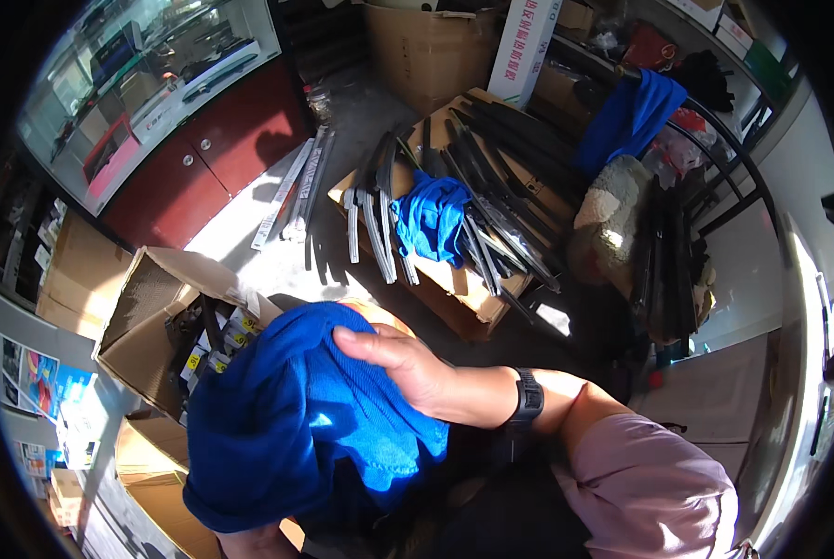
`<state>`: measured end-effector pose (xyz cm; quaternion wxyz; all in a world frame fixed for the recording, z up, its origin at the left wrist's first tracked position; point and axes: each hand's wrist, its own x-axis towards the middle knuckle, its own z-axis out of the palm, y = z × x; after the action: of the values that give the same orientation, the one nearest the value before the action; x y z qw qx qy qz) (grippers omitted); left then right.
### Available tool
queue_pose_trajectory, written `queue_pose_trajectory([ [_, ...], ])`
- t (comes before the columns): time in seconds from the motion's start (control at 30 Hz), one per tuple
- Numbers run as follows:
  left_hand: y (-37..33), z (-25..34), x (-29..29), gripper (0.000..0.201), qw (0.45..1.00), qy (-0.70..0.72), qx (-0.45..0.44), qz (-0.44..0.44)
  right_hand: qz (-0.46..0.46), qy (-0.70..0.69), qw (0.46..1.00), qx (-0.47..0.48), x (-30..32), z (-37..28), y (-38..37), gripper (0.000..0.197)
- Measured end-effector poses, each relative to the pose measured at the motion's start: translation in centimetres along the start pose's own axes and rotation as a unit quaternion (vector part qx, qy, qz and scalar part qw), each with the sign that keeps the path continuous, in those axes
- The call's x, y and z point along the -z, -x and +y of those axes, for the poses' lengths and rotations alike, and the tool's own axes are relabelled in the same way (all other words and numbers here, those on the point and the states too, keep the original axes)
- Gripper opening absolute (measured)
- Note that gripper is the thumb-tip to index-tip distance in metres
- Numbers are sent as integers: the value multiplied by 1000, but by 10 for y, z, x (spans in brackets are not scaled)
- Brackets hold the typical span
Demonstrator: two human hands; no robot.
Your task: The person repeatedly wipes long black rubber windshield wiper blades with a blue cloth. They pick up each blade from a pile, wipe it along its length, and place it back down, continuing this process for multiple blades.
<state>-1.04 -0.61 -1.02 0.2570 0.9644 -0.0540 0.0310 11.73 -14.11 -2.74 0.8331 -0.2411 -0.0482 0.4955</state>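
A large blue towel (258, 419) hangs in loose folds low in the view, left of the middle. My right hand (403, 368) grips its upper right side, the thumb lying on top and the fingers partly behind the fabric. Below the towel only the wrist of my left hand (254, 542) shows; the cloth covers that hand and hides its fingers. A second blue cloth (433, 214) lies crumpled on long, dark, curved strips (505, 182) that look like wiper blades. They rest on a flattened cardboard box (463, 303) ahead of me.
Close by on the left, an open carton (142, 321) holds small packages with yellow labels. A glass display case (156, 102) with red doors stands far left. Another blue cloth (631, 121) hangs over a black metal frame (752, 172) at right. Pale strips (296, 191) lie on the floor.
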Motion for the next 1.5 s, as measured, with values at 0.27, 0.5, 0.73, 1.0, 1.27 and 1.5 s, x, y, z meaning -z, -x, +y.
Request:
queue_pose_trajectory([
  [0.27,-7,-12,-30,59,922,369,116,13,-18,-46,996,81,46,-42,2,37],
  [0.5,-49,-12,-96,47,651,707,187,202,-234,273,915,182,52,-51,-4,37],
  [0.73,-170,45,-71,42,739,654,154,-48,-49,368,928,43,140,-168,-19,22],
  [1.0,-167,14,-77,43,363,899,217,-118,573,710,384,-142,406,-287,28,35],
  [1.27,-158,16,-92,40,733,648,198,61,461,525,702,141,366,-262,19,32],
  [1.5,-160,11,-96,38,824,540,161,68,248,359,884,169,297,-217,-12,21],
])
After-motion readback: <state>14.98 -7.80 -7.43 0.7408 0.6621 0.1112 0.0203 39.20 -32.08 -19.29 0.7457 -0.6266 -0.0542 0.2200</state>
